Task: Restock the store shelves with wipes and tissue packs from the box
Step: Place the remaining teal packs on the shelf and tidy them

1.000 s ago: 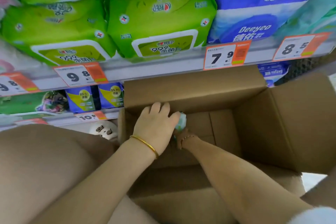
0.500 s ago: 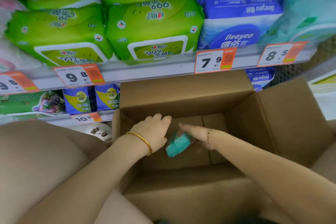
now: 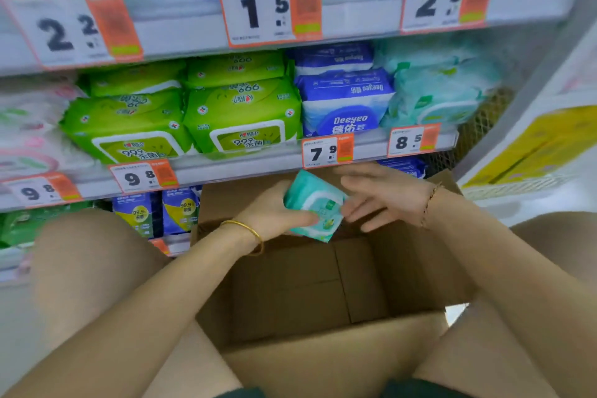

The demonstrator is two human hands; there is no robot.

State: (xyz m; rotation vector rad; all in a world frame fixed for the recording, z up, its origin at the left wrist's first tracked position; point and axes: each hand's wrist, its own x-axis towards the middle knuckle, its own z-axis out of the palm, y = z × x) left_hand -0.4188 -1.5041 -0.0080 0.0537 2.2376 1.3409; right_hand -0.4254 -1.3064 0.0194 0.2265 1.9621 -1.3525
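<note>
A small teal wipes pack (image 3: 315, 207) is held tilted in the air above the open cardboard box (image 3: 323, 362), near the far rim and just under the middle shelf (image 3: 245, 168). The pack's left end is gripped by the left hand (image 3: 271, 215): the thumb is laid across the printed face and the fingers are curled behind, so the label side is kept toward the wearer, probably for checking which way it should face. The right hand (image 3: 387, 197) is kept open, fingers straight and slightly spread, their tips at the pack's right edge. Actual contact cannot be told, as that hand is blurred. A hand-over or a straightening of the pack is judged to be in progress. Bare cardboard shows across the visible box floor, so the job is judged near its end. Similar teal packs (image 3: 442, 90) are stacked on the middle shelf above the 8.5 price tag (image 3: 412, 140), beside blue packs (image 3: 342, 107) and green packs (image 3: 242, 116). That teal stack is the likely destination.
</note>
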